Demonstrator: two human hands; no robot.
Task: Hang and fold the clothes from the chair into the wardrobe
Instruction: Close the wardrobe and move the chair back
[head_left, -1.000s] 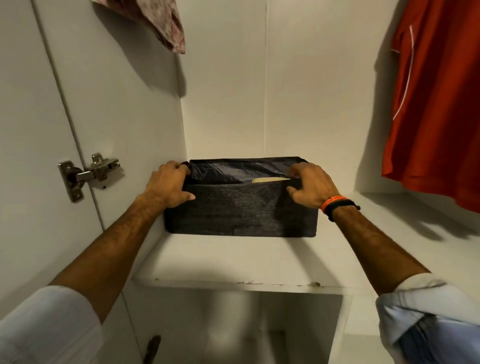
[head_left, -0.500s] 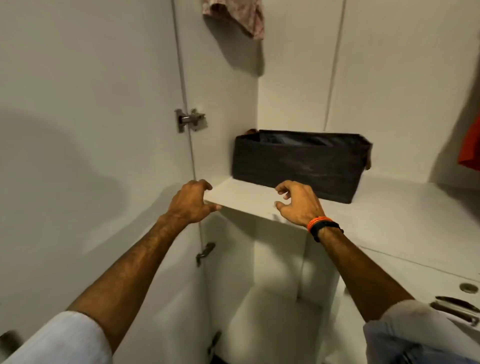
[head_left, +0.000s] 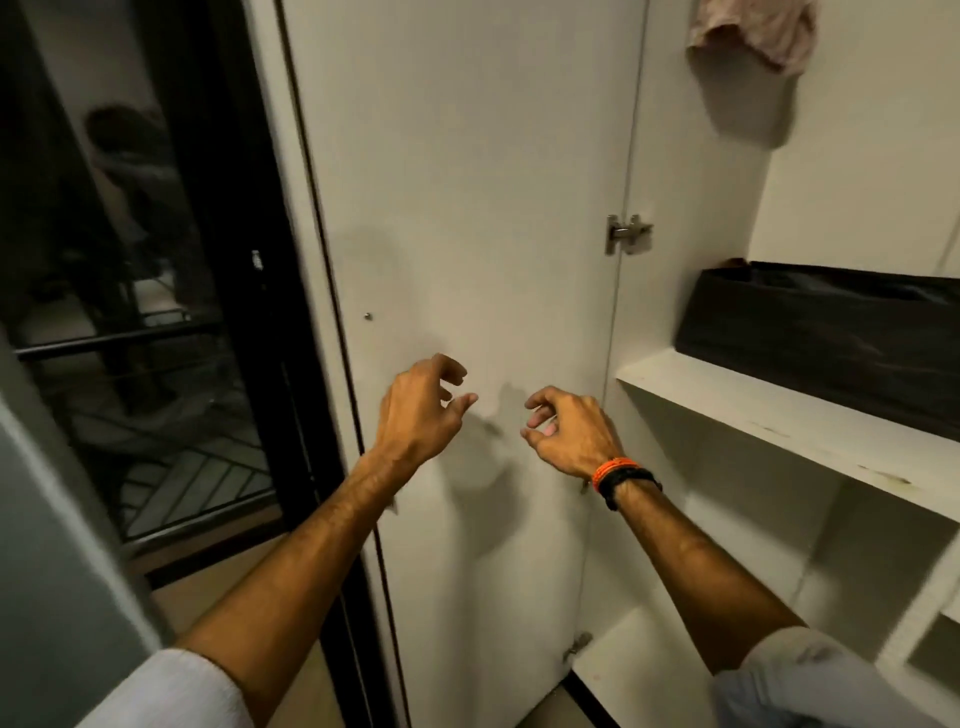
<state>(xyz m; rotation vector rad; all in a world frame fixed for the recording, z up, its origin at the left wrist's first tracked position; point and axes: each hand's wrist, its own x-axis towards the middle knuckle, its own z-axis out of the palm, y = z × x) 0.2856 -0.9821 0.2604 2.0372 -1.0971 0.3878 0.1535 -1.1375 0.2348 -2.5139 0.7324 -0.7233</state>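
Fingers (head_left: 451, 375) of both hands hang loosely curled and empty before the open door (head_left: 467, 208), while the folded dark garment (head_left: 831, 332), likely soft and light, best gripped at both ends, sits on the shelf (head_left: 779, 415) beyond.

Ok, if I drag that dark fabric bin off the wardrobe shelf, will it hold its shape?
Probably only partly. The dark fabric bin has a sagging, uneven rim, suggesting soft sides that buckle under a grip. It likely slides easily on the smooth white shelf. Its weight is unclear, since the contents are hidden.
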